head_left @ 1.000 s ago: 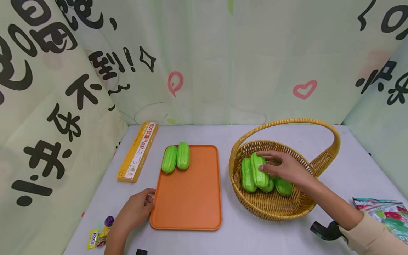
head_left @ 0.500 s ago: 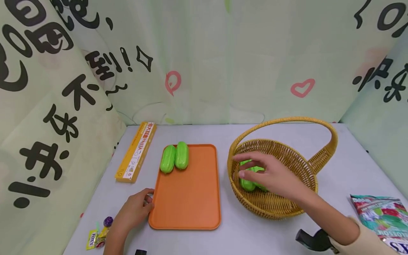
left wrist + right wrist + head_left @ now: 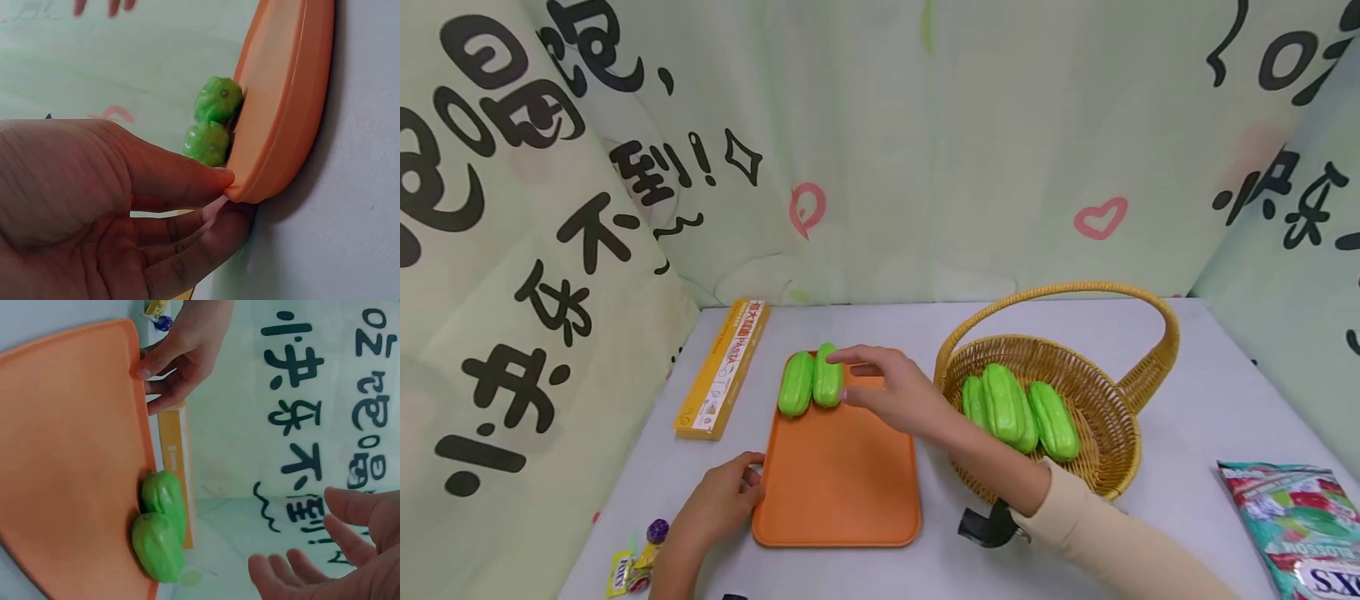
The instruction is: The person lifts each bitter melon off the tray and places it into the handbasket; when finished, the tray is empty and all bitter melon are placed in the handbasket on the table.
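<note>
Pinching the edge of the orange tray (image 3: 842, 492) between thumb and fingers, the left hand (image 3: 718, 500) holds it by its left rim. The right hand (image 3: 895, 392) is held above the tray, ahead and to the right of the left hand, its fingers spread wide with nothing between them. Just left of the right hand's fingertips, and ahead of the left hand, two green vegetables (image 3: 796, 385) lie side by side at the tray's far-left corner; the right wrist view shows the right hand apart from them. To the right of the right hand stands a wicker basket (image 3: 1101, 408) with more green vegetables (image 3: 1002, 404) inside, the right forearm crossing in front of its near-left rim. Ahead of the left hand, left of the tray, a yellow pasta box (image 3: 722, 371) lies on the surface (image 3: 947, 567). Small wrapped candies (image 3: 619, 573) sit just left of the left wrist. A colourful bag (image 3: 1292, 525) lies well to the right of both hands.
</note>
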The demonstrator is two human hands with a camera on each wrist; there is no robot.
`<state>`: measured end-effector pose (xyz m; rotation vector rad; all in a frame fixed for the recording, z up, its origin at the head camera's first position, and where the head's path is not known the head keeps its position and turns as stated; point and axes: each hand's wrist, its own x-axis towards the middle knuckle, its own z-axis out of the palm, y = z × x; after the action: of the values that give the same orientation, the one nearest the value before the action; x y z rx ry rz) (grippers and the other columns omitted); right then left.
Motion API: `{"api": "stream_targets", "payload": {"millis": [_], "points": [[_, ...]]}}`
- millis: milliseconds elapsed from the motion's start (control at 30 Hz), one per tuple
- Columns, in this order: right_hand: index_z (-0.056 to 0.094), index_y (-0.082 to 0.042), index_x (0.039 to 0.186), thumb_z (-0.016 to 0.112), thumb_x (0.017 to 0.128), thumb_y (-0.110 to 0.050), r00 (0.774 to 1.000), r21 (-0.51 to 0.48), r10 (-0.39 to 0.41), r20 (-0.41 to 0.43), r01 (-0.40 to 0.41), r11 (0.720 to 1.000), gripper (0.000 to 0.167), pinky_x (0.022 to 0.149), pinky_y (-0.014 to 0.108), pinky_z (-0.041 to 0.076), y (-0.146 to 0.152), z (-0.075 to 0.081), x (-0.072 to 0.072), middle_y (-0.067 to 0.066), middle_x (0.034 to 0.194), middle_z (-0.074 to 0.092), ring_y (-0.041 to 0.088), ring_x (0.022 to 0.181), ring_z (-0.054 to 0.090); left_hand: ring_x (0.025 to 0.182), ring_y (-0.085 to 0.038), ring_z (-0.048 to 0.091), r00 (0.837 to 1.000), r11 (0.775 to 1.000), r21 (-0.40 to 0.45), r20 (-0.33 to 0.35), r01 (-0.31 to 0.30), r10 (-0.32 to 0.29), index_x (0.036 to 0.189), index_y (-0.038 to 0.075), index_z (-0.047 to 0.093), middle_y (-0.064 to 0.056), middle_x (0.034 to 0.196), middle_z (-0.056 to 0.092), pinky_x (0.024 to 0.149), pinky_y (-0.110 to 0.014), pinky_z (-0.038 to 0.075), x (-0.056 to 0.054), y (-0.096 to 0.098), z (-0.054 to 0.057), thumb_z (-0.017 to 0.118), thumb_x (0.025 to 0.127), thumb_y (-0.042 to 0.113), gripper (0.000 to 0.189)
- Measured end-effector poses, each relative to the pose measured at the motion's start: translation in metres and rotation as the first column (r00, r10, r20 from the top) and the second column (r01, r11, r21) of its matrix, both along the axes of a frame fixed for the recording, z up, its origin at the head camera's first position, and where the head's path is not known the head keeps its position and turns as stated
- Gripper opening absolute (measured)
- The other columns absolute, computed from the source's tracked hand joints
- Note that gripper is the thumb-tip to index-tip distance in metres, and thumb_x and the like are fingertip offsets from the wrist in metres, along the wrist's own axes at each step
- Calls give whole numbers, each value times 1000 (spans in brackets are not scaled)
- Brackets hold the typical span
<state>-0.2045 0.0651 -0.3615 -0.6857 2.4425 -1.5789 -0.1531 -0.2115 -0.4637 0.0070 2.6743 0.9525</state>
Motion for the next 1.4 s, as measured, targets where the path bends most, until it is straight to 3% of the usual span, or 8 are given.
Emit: {"api": "stream_targets", "payload": {"millis": [200,333,433,600,700,867,1133,1400], "points": [[67,-26,127,69,92,-13,991,-26,-108,85,110,994,37,89,38,48,-38,-20,-27,-7,135,57,28,128,49,75,-15,54,1000,1000,-6,5,4,-4,131,-1,56,0,90,58,67,-35,48,1,-6,-1,64,90,4,42],[68,-19,126,68,92,-7,980,-15,-165,110,168,986,36,67,32,44,-56,-31,-46,1,139,54,32,125,49,74,-16,53,1000,1000,6,-4,1,-1,131,-1,56,-1,89,57,67,-34,47,1,-7,1,63,90,3,42],[68,-16,126,68,91,-3,964,-3,-229,133,231,973,37,58,29,38,-64,-40,-59,8,143,51,33,128,47,74,-16,53,1000,1000,10,-6,2,-2,131,-2,56,-1,89,57,67,-34,47,1,-6,3,63,90,3,41],[69,-15,124,69,90,-1,937,14,-294,189,297,955,37,62,26,42,-70,-53,-76,13,145,47,35,133,43,74,-16,53,1000,1000,4,0,-1,1,130,-2,56,-1,88,58,67,-34,47,1,-5,4,63,90,3,41],[69,-13,123,70,89,0,929,21,-306,208,308,951,37,61,25,42,-72,-61,-84,13,145,48,34,124,50,74,-16,53,1000,1000,5,-10,3,-3,130,-2,57,-1,88,58,67,-34,47,1,-4,3,63,90,2,40],[68,-10,125,70,88,3,911,19,-311,272,318,948,39,57,24,40,-70,-73,-90,16,145,46,30,113,52,72,-15,52,1000,1000,15,-8,6,-6,130,-2,57,-1,87,57,65,-33,46,0,0,1,63,90,2,40],[68,-7,126,70,88,2,904,9,-302,302,314,949,39,80,33,51,-66,-83,-95,17,142,48,35,131,43,73,-16,52,1000,1000,3,2,7,-7,131,-2,56,-1,87,57,65,-33,46,0,2,3,64,91,3,41],[69,-9,125,70,89,-3,913,20,-288,288,295,955,36,87,37,50,-62,-84,-94,18,142,49,35,133,42,73,-16,53,1000,1000,1,-1,12,-12,131,-2,56,-1,87,57,66,-34,47,1,2,4,64,91,3,41]]}}
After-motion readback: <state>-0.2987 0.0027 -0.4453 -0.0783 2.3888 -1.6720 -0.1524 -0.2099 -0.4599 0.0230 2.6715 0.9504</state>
